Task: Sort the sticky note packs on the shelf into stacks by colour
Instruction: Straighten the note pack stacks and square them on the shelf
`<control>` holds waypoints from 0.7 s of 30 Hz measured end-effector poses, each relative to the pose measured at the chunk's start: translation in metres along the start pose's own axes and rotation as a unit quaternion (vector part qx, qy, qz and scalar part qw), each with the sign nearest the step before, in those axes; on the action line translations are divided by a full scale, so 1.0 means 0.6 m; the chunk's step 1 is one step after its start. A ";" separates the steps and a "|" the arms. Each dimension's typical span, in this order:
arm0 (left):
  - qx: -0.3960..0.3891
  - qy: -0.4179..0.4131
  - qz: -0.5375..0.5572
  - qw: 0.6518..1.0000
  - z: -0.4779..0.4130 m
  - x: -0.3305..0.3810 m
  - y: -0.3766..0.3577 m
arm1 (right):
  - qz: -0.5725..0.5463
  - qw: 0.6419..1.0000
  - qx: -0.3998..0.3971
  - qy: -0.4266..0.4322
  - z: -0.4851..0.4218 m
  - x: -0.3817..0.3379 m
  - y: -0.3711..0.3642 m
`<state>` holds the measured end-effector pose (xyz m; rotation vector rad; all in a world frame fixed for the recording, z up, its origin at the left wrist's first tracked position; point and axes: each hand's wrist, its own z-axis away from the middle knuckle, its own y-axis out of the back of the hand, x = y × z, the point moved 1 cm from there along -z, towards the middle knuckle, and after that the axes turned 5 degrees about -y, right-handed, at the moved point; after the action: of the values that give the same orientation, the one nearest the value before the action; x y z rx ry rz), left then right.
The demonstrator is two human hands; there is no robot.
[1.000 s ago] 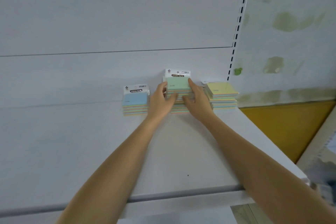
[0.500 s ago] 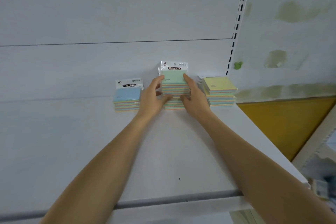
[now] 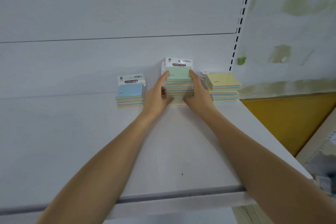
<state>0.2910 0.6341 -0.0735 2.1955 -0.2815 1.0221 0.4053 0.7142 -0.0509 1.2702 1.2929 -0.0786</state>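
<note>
Three stacks of sticky note packs stand at the back of the white shelf (image 3: pixel 91 142). The middle one, the green-topped stack (image 3: pixel 179 76), is the tallest. My left hand (image 3: pixel 158 96) presses its left side and my right hand (image 3: pixel 197 92) presses its right side, fingers reaching up to the top pack. To the left sits a lower blue-topped stack (image 3: pixel 130 92), apart from my left hand. A yellow-topped stack (image 3: pixel 222 85) stands to the right, close beside my right hand. The lower packs of the green stack are partly hidden by my palms.
A white back panel rises behind the stacks. A slotted shelf upright (image 3: pixel 240 23) runs up at the right, with a stained wall and a yellow panel (image 3: pixel 291 120) beyond it. The shelf's front edge (image 3: pixel 163 198) crosses under my forearms.
Both hands stay clamped on the green-topped stack. My fingers have slid a little higher along its sides, and the camera view has shifted slightly.
</note>
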 end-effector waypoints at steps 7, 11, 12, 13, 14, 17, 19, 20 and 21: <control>0.009 -0.013 0.052 0.999 0.007 0.005 0.001 | -0.039 0.999 0.023 0.003 -0.005 -0.007 -0.004; 0.039 -0.045 0.035 0.998 0.005 0.007 0.000 | -0.049 0.997 0.061 0.019 -0.014 -0.003 -0.007; 0.052 -0.048 0.021 0.997 0.005 0.008 0.001 | -0.031 0.997 0.057 0.029 -0.016 -0.002 -0.008; 0.060 -0.048 0.015 0.997 0.004 0.009 0.001 | -0.016 0.998 0.049 0.031 -0.016 -0.001 -0.009; 0.064 -0.051 0.017 0.997 0.004 0.010 0.002 | -0.009 0.999 0.038 0.031 -0.015 0.000 -0.008; 0.078 -0.062 0.022 0.995 0.002 0.009 0.004 | -0.004 0.999 0.026 0.034 -0.012 -0.001 -0.007; 0.078 -0.078 0.018 0.994 -0.001 0.007 0.004 | -0.007 0.999 0.022 0.029 -0.011 0.000 -0.006; 0.078 -0.083 0.013 0.993 -0.002 0.006 0.004 | -0.012 0.999 0.022 0.025 -0.011 -0.001 -0.005; 0.080 -0.079 0.007 0.994 -0.004 0.005 0.004 | -0.019 0.999 0.023 0.022 -0.012 -0.001 -0.005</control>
<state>0.2907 0.6343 -0.0689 2.4280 -0.2960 0.9056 0.3982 0.7177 -0.0508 1.2928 1.3602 -0.1099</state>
